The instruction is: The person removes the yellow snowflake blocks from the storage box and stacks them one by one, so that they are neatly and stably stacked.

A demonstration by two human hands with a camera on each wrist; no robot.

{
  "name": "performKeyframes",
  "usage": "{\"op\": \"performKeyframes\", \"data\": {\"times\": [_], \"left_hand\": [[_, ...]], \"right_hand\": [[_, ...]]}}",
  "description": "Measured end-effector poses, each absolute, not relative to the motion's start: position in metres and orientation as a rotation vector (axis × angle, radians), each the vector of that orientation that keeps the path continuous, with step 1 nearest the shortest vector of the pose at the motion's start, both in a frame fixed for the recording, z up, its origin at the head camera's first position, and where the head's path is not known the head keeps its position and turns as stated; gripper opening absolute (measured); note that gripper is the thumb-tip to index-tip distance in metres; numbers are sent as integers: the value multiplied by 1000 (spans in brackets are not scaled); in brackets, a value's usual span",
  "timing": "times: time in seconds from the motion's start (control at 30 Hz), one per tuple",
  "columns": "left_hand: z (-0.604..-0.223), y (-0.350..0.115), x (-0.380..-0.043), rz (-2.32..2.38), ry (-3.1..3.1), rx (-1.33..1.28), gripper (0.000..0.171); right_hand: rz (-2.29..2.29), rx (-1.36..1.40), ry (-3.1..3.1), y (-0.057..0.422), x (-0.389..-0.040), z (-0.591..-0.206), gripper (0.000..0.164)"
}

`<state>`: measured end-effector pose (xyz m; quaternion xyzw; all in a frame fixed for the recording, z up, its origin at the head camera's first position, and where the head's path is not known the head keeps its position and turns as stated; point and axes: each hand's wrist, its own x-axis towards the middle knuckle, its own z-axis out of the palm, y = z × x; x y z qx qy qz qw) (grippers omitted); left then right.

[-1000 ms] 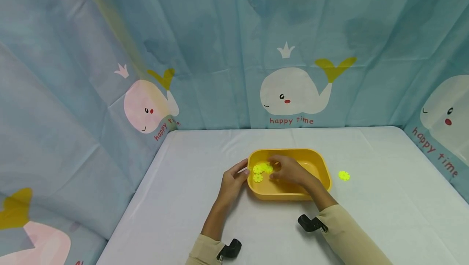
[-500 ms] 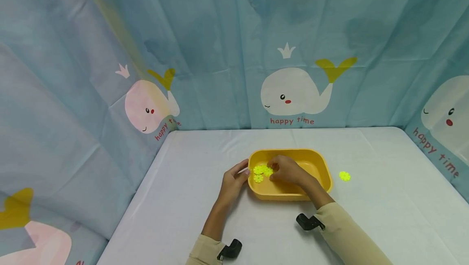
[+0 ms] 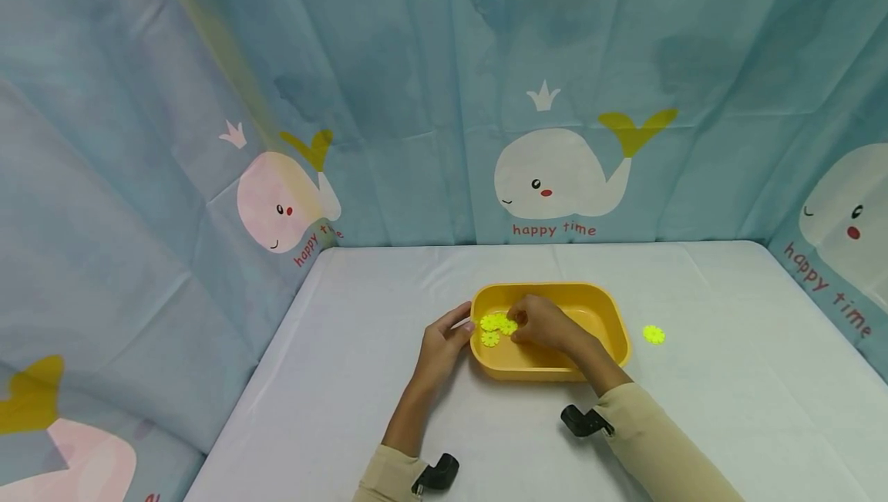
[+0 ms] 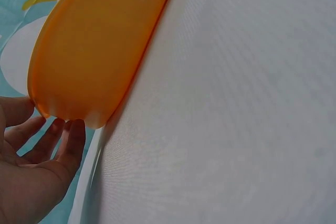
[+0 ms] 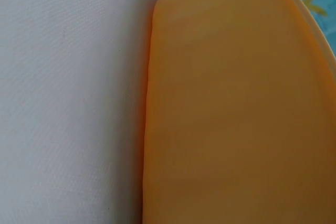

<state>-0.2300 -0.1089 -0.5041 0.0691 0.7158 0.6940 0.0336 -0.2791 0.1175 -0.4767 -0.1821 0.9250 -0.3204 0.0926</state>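
Note:
A yellow tray [image 3: 548, 372] sits on the white table. Bright yellow snowflake discs [image 3: 490, 339], several of them, lie at its left end. My left hand [image 3: 437, 349] is at the tray's left end, fingertips and thumb against the outside; the left wrist view shows its loosely bent fingers touching the end wall. Inside the tray, my right hand [image 3: 548, 325] pinches one disc [image 3: 509, 328] of the group between thumb and forefinger. The right wrist view has only the tray's front wall [image 5: 236, 103] and the cloth, its own hand being hidden behind the tray.
One more snowflake disc [image 3: 654, 335] lies on the table to the right of the tray. The white tabletop [image 3: 333, 379] reaches back to a light blue curtain [image 3: 416, 139] printed with whales, which hangs behind and at both sides.
The disc at my right fingertips has shifted slightly toward me and now lies lower beside the others. My left hand and the tray have stayed essentially in place.

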Motion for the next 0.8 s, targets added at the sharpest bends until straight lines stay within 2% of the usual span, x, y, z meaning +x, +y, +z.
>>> {"op": "performKeyframes", "data": {"times": [0.3,0.8], "left_hand": [[-502,-108,-230,2143,2195,221,48],[-504,-109,-229,2145,2200,214,47]], "right_hand": [[-934,-527,2742,118,-280,-475,39],[-866,-619,2767,117,-280,-475,29]]}}
